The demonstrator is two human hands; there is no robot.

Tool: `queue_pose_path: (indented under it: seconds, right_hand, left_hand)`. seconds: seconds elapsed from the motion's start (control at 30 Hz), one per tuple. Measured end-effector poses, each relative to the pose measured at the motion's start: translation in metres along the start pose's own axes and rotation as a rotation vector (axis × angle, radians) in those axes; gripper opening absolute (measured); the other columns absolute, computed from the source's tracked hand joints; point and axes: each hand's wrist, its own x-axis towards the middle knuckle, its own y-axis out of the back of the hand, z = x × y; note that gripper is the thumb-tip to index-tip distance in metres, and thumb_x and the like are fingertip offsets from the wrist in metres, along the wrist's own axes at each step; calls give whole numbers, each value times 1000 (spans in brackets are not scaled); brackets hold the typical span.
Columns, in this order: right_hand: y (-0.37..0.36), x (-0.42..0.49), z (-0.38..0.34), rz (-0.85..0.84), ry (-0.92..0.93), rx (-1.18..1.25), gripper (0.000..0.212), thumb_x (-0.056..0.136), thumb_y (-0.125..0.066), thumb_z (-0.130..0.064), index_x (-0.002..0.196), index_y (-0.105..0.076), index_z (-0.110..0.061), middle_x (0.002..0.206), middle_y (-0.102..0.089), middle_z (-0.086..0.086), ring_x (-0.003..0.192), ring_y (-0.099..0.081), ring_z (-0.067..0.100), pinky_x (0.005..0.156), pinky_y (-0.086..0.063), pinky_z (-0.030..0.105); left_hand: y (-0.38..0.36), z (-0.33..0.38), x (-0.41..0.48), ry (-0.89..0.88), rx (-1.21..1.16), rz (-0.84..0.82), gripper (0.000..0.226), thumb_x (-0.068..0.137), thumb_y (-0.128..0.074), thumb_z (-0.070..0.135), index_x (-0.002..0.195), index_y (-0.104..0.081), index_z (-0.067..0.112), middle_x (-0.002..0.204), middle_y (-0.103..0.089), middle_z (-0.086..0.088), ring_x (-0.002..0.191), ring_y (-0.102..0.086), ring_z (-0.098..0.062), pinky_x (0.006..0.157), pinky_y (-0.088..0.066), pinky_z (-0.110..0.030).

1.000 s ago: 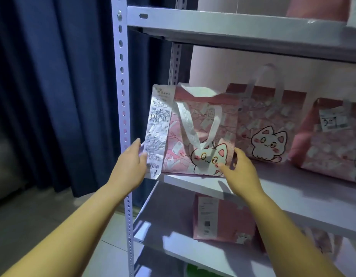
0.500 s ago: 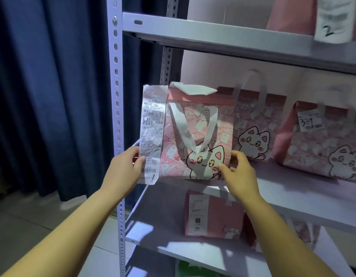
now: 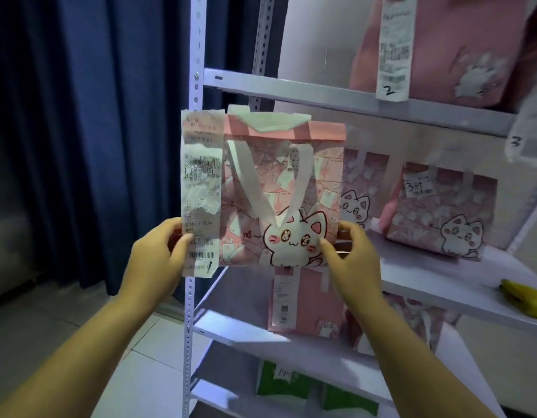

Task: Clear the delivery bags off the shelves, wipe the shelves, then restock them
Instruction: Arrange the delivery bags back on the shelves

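Observation:
I hold a pink delivery bag [image 3: 294,188] with a white cat print and white handles in front of the shelf unit, clear of the middle shelf [image 3: 427,276]. A long paper receipt [image 3: 200,182] hangs down its left side. My left hand [image 3: 158,254] grips the bag's lower left edge, thumb on the receipt. My right hand [image 3: 351,251] grips the lower right corner. Two more pink cat bags [image 3: 442,209] stand on the middle shelf behind it.
A pink bag with a receipt marked 2 [image 3: 436,52] sits on the top shelf. Lower shelves hold another pink bag [image 3: 303,300] and green bags [image 3: 285,384]. Bananas [image 3: 523,294] lie on the middle shelf at right. A dark blue curtain [image 3: 89,140] hangs left of the upright post [image 3: 194,86].
Both hands have lifted the bag up and toward me, off the middle shelf's left end. The view has tilted up, showing the top shelf bag.

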Motion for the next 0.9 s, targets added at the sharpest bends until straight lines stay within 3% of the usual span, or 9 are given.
queue_pose_path:
  seconds: [0.07, 0.13, 0.17, 0.2, 0.37, 0.57, 0.77, 0.9]
  right_hand:
    - [12, -3, -17, 8, 53, 17, 30, 86, -66, -28, 113, -55, -19, 105, -63, -3, 91, -62, 13, 80, -54, 33]
    - [25, -1, -38, 54, 144, 28, 33, 85, -67, -28, 112, -56, -12, 105, -64, 2, 91, -63, 20, 86, -47, 17]
    - [31, 2, -49, 85, 190, 34, 30, 85, -67, -29, 108, -56, -13, 102, -64, 2, 87, -63, 20, 83, -41, 7]
    - [37, 5, -61, 107, 225, 45, 27, 85, -65, -32, 106, -55, -18, 100, -64, 2, 85, -63, 18, 78, -40, 4]
    - [61, 44, -111, 186, 287, 99, 20, 87, -64, -34, 103, -53, -29, 96, -64, -5, 81, -61, 6, 62, -48, 14]
    - [71, 115, -148, 289, 327, 121, 22, 84, -67, -18, 93, -50, -30, 85, -61, -17, 70, -58, -12, 50, -40, 3]
    - [47, 185, -155, 331, 290, 22, 18, 86, -63, -27, 100, -52, -26, 92, -63, -12, 77, -61, 4, 56, -44, 12]
    - [30, 218, -150, 350, 247, -79, 17, 86, -62, -25, 100, -53, -25, 92, -63, -6, 83, -61, 14, 65, -48, 25]
  left_hand:
    - [18, 18, -2, -28, -21, 55, 20, 91, -54, 13, 106, -61, 24, 88, -59, 22, 80, -58, 5, 63, -43, -11]
    - [36, 37, 2, -69, -45, 103, 24, 90, -52, 10, 104, -59, 28, 89, -57, 27, 82, -58, 7, 64, -43, -11]
    - [45, 47, 6, -95, -57, 120, 26, 90, -52, 9, 105, -59, 29, 90, -58, 26, 82, -58, 7, 64, -43, -11]
    - [52, 56, 12, -120, -68, 136, 26, 90, -51, 9, 105, -59, 29, 92, -59, 23, 83, -58, 7, 63, -43, -11]
    - [79, 100, 58, -235, -131, 206, 27, 91, -51, 10, 99, -55, 36, 90, -59, 25, 79, -60, 9, 52, -44, -5]
    - [82, 131, 139, -323, -121, 255, 23, 90, -48, 11, 101, -59, 29, 86, -60, 22, 75, -59, 6, 52, -43, -8]
    - [68, 126, 226, -350, -32, 230, 24, 89, -46, 14, 107, -61, 18, 97, -62, 4, 84, -57, -14, 64, -42, -23]
    - [52, 113, 272, -357, 30, 222, 19, 90, -53, 18, 106, -64, 15, 98, -62, -4, 80, -53, -16, 70, -36, -25]
